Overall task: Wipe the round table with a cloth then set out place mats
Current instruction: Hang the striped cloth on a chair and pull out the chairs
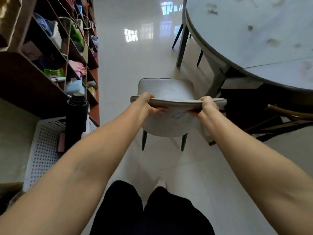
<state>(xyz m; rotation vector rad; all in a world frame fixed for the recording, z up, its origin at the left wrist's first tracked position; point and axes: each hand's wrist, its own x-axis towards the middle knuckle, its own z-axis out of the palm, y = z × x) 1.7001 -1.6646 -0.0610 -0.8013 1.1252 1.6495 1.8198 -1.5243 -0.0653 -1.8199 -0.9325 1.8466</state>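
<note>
Now, step: getting ready. Both hands hold a chair, not a cloth, so I think the wiping has not begun.
Round table: the table (250, 39) sits in the upper right of the frame. Its pale top has some dull spots and smears on it. It looks like it needs a wipe.
Cloth: I cannot see a wiping cloth for sure. A pale bit hangs by the right wrist, but I cannot tell what it is.
Place mats: none lie on the table. A dark roll (77, 119) stands in a white basket (42, 150) at the lower left. It may be mats, but I cannot tell.
Chair: the grey chair (166, 109) is in the middle of the frame, just left of the table. It stands on the shiny floor (135, 65).
Left hand: the left hand (149, 104) has its grip closed on the left end of the chair's back.
Right hand: the right hand (205, 106) has its grip closed on the right end of the chair's back.
Shelves: brown shelves (50, 65) full of small things fill the upper left.
Next move: I think the chair needs to go out of the way. Then the hands must let go, find a cloth, and reach the table top.
</note>
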